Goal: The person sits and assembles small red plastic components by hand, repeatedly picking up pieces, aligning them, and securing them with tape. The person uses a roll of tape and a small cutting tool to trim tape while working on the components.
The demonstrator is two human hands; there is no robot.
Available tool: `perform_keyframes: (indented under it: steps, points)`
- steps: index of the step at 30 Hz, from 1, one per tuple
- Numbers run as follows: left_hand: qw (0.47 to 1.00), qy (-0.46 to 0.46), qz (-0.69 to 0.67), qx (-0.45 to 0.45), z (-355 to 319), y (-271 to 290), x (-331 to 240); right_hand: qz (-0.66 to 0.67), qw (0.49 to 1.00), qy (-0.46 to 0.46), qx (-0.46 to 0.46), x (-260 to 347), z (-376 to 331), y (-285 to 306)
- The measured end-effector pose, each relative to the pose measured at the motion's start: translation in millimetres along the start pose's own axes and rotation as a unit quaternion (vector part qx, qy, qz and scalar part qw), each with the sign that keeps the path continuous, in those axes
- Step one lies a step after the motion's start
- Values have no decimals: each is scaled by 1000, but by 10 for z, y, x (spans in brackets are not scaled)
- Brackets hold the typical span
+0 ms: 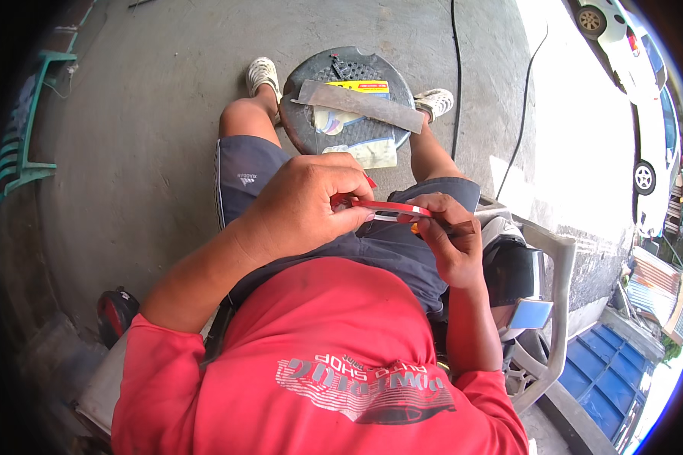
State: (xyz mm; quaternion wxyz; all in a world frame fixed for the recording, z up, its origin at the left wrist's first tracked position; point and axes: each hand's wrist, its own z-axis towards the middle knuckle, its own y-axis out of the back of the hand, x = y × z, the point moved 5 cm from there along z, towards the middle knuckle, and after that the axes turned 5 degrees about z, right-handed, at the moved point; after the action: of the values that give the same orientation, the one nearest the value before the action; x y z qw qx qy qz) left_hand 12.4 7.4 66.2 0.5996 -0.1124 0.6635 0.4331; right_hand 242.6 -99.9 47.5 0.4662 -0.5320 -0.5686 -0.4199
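Head view: left hand (303, 208) and right hand (448, 239) are both pinching a thin red-and-silver curved strip (391, 210); fingertip grip is looking slight, so it could be slipping into the lap

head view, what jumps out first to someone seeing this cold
Mid-frame, the left hand and right hand pinch a thin curved red strip with a silvery face over the lap. Beyond the knees, a long grey sanding strip lies across a round black perforated stool top.
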Motion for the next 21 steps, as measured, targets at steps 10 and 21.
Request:
perform_keyframes:
  steps: [10, 21]
  points:
    - [1000, 13, 2, 17, -18, -49, -57, -237, 966, 95, -28, 302, 125, -231]
    - [999, 9, 27, 29, -53, -65, 26, -344, 932, 114, -3, 412, 124, -329]
